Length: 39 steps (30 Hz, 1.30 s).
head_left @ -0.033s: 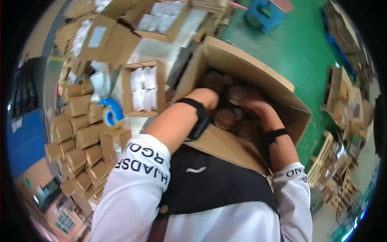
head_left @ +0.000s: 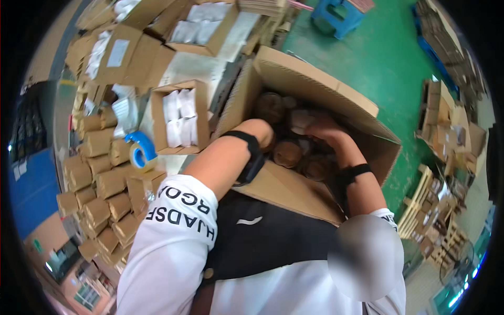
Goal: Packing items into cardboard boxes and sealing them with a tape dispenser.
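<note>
Both my arms reach into a deep, open cardboard box (head_left: 310, 191) in front of me. My left hand (head_left: 263, 133) is down at its left side, with the fingers hidden behind the wrist and in shadow. Farther right, my right hand (head_left: 326, 130) has its fingers curled against a whitish wrapped bundle (head_left: 301, 120). Brown paper-wrapped rolls stand in the box: one roll (head_left: 287, 153) close to my left hand, another roll (head_left: 317, 167) below my right hand, and a darker roll (head_left: 271, 106) in the far left corner.
Left of the box is a small carton (head_left: 201, 118) of white packets, with a blue tape dispenser (head_left: 142, 149) beside it. Several brown wrapped bundles (head_left: 98, 210) are stacked at the left. A blue stool (head_left: 338, 18) stands on the green floor beyond; wooden pallets (head_left: 417, 202) lie right.
The whole view has shifted slightly, so the box and surroundings appear a little farther left. Both hands stay inside the box, with the right hand still at the whitish bundle.
</note>
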{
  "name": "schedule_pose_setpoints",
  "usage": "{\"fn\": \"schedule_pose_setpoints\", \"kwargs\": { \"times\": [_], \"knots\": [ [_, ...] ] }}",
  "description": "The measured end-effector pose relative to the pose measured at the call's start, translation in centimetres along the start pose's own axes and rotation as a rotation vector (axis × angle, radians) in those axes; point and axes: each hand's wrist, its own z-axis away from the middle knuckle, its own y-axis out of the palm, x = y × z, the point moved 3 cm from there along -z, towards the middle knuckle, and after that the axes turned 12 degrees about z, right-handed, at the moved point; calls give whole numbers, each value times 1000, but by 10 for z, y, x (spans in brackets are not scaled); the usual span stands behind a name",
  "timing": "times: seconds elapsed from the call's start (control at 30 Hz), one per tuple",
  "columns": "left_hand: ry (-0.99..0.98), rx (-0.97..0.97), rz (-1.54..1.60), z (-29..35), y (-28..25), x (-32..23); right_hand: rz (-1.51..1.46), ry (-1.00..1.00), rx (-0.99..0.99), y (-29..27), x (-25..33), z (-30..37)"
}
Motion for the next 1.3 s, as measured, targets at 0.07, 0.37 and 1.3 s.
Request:
{"fn": "schedule_pose_setpoints", "kwargs": {
  "times": [0.07,0.37,1.3],
  "knots": [
    [237,-244,-238,32,-3,-32,-191,-81,-139,-10,-7,18],
    [-81,378,-489,8,7,-83,-250,-206,-6,27,-1,0],
    [1046,-1559,384,358,79,-8,867,-11,-348,94,-9,-66]
  ]
}}
